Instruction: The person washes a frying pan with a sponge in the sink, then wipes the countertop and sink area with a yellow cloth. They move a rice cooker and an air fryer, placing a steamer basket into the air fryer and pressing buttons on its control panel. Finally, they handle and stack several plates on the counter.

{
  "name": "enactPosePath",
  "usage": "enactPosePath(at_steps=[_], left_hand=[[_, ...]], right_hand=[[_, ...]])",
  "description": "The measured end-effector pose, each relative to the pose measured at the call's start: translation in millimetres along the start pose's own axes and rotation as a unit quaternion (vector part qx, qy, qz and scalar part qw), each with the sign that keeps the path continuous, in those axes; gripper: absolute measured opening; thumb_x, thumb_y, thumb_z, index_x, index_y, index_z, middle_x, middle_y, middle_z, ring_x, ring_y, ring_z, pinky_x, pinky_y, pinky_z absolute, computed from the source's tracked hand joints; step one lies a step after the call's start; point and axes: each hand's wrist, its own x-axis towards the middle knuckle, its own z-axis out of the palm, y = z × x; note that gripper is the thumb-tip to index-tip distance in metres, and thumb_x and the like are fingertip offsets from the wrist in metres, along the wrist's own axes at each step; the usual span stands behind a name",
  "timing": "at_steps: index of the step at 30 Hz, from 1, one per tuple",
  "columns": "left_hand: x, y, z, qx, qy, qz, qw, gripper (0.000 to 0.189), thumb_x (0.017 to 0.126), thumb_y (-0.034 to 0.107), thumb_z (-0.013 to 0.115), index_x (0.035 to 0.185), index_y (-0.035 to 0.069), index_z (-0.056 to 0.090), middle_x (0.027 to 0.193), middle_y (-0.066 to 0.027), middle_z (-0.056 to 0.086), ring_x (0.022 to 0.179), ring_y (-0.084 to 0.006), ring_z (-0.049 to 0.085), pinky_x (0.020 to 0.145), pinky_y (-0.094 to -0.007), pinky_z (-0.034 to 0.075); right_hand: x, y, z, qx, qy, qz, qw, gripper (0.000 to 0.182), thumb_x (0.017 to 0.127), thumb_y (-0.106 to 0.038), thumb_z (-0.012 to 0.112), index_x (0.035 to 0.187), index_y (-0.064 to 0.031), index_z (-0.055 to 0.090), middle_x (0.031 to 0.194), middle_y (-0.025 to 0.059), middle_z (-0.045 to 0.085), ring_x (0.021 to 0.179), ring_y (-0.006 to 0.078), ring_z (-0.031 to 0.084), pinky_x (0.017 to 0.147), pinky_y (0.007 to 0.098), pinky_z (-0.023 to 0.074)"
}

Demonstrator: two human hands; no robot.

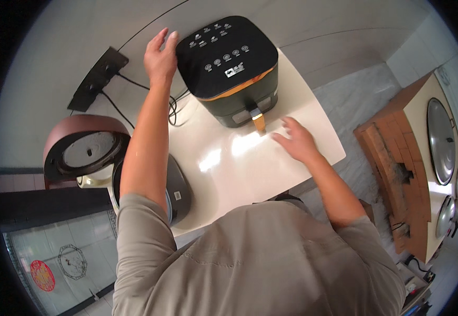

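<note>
A dark green air fryer (pixel 227 59) with a black top panel stands at the back of a white tabletop (pixel 229 170). Its basket is in, and the tan handle (pixel 259 122) points towards me. My left hand (pixel 161 57) is raised at the air fryer's left side, fingers apart; whether it touches the housing I cannot tell. Slightly blurred, my right hand (pixel 298 140) hovers over the table to the right of the handle, fingers spread, holding nothing.
Left of the table's middle, a rice cooker (pixel 179 193) has its lid (pixel 88 148) raised, partly behind my left arm. A black power strip (pixel 98 79) with plugged cables is at the wall. On the right stands a brick stove (pixel 402 170) with a large metal lid (pixel 442 140).
</note>
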Motion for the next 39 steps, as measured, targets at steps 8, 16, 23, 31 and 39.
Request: enactPosePath(at_steps=[8, 16, 23, 31, 39], left_hand=[[-273, 22, -88, 0.063, -0.245, -0.089, 0.963, 0.025, 0.092, 0.01, 0.075, 0.117, 0.003, 0.075, 0.128, -0.0111, 0.069, 0.099, -0.0161, 0.068, 0.083, -0.0299, 0.056], [-361, 36, -118, 0.198, -0.453, 0.052, 0.868, 0.024, 0.09, 0.026, 0.077, 0.111, 0.015, 0.075, 0.128, -0.006, 0.068, 0.096, -0.0265, 0.072, 0.08, -0.0388, 0.059], [-317, 68, -159, 0.272, -0.299, -0.007, 0.915, 0.031, 0.089, 0.027, 0.078, 0.117, 0.014, 0.073, 0.15, -0.0115, 0.052, 0.097, -0.0305, 0.072, 0.082, -0.0412, 0.059], [-179, 78, -156, 0.327, -0.17, -0.017, 0.929, 0.046, 0.088, 0.038, 0.078, 0.128, 0.016, 0.071, 0.168, -0.0192, 0.021, 0.108, -0.0389, 0.071, 0.093, -0.0455, 0.056], [-49, 41, -116, 0.412, -0.182, -0.083, 0.889, 0.055, 0.089, 0.042, 0.075, 0.139, 0.022, 0.066, 0.172, -0.0172, 0.005, 0.123, -0.0395, 0.064, 0.104, -0.0461, 0.052]], right_hand=[[-151, 85, -67, -0.33, -0.104, 0.156, 0.925, 0.047, 0.093, -0.037, 0.07, 0.123, -0.0002, 0.064, 0.118, 0.0214, 0.069, 0.111, 0.0389, 0.066, 0.093, 0.0497, 0.0526], [-51, -39, -9, -0.181, 0.031, -0.097, 0.978, 0.041, 0.093, -0.032, 0.071, 0.122, -0.003, 0.068, 0.12, 0.021, 0.069, 0.111, 0.0383, 0.065, 0.092, 0.046, 0.0537], [-31, -123, 14, -0.114, -0.042, -0.307, 0.944, 0.034, 0.091, -0.031, 0.074, 0.114, -0.0053, 0.07, 0.104, 0.0135, 0.073, 0.093, 0.0368, 0.069, 0.078, 0.0452, 0.0566], [-66, -88, 28, -0.188, -0.123, -0.291, 0.93, 0.033, 0.091, -0.031, 0.073, 0.109, -0.0036, 0.07, 0.101, 0.0156, 0.072, 0.091, 0.0362, 0.069, 0.078, 0.0462, 0.0561], [-80, -39, -13, -0.215, -0.102, -0.167, 0.957, 0.037, 0.09, -0.03, 0.074, 0.113, -0.0018, 0.07, 0.107, 0.0182, 0.073, 0.097, 0.0366, 0.07, 0.084, 0.0464, 0.0557]])
